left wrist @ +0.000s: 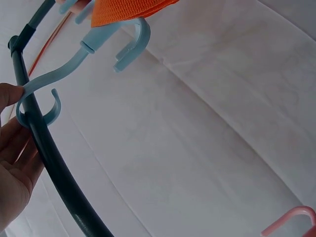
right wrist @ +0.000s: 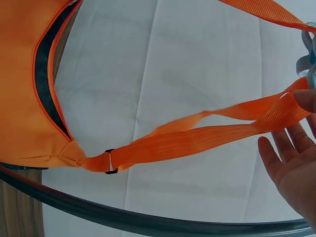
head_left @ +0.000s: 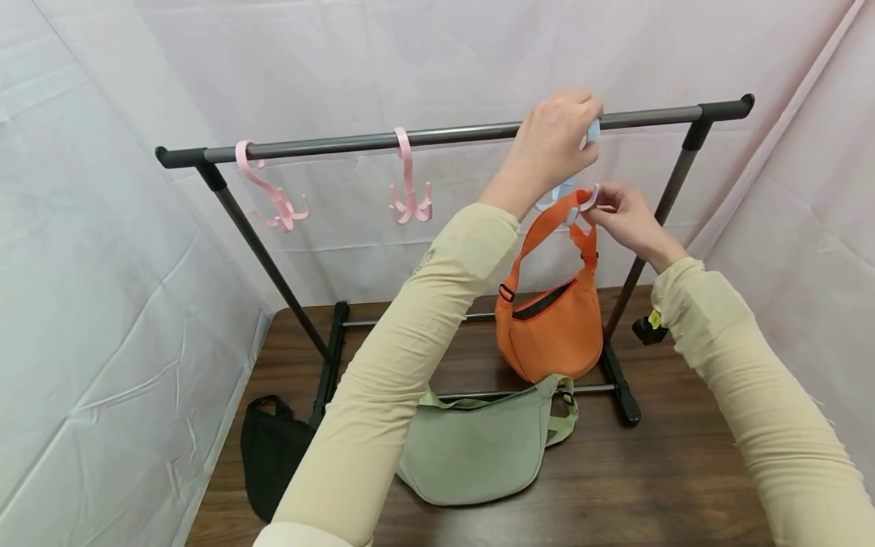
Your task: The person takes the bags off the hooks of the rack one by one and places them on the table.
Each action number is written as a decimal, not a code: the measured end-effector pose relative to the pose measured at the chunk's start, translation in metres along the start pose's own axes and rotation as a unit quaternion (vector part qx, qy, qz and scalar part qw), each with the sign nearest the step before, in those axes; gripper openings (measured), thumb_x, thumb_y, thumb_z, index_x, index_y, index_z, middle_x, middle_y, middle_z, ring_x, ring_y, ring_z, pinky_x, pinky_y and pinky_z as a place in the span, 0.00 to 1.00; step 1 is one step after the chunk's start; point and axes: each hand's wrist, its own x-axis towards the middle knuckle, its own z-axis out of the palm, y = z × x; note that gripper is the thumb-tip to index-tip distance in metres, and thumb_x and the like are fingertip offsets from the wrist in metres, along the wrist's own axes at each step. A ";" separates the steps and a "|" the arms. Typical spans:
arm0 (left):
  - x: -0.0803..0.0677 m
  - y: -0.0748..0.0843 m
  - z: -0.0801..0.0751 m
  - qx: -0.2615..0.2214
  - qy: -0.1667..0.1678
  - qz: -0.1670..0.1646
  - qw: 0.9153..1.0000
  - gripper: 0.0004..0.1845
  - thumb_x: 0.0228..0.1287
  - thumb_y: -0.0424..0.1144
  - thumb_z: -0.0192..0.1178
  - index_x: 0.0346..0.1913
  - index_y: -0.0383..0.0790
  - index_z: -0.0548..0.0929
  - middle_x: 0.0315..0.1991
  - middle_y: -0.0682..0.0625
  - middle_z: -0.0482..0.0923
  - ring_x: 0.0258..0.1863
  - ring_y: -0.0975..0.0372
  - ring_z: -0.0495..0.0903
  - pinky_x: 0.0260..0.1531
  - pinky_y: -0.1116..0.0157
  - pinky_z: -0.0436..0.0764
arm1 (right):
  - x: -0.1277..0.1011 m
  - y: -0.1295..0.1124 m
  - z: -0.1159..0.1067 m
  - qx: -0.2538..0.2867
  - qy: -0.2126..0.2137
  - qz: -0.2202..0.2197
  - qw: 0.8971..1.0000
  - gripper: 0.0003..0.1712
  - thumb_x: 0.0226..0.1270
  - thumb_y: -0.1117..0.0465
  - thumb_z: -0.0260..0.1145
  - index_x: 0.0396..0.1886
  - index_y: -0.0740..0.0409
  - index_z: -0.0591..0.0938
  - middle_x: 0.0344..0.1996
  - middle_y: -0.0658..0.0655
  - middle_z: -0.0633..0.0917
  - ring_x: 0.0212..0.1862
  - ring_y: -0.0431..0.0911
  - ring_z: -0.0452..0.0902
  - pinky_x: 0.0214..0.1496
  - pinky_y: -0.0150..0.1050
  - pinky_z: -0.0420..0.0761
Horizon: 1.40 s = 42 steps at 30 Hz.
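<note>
My left hand [head_left: 559, 135] is up at the rail [head_left: 465, 134], pinching the top of a light-blue rotating hook hanger [left wrist: 61, 71]; its thumb lies on the hanger's curve and its fingers reach behind the rail. Below hangs an orange crossbody bag [head_left: 557, 334], its strap [right wrist: 197, 142] looped over the hanger's lower prongs. My right hand [head_left: 627, 219] holds that strap beside the prongs, thumb on one face and fingers under the other. The bag's zip is partly open, showing a dark lining. In the head view, my left hand hides part of the hanger's top.
Two pink hook hangers [head_left: 412, 194] hang farther left on the rail. A sage-green bag [head_left: 478, 456] and a black bag [head_left: 270, 456] lie on the wooden floor. White cloth walls [head_left: 328, 61] surround the rack; a small black-and-yellow object [head_left: 651, 328] sits near its right leg.
</note>
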 end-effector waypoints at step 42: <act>0.004 -0.001 0.008 -0.008 0.016 -0.004 1.000 0.11 0.60 0.35 0.45 0.40 0.40 0.77 0.33 0.54 0.71 0.39 0.62 0.73 0.38 0.72 0.71 | 0.003 -0.019 -0.026 -0.253 0.126 -0.133 0.950 0.07 0.54 0.69 0.59 0.31 0.70 0.82 0.25 0.63 0.82 0.27 0.42 0.74 0.30 0.15 0.65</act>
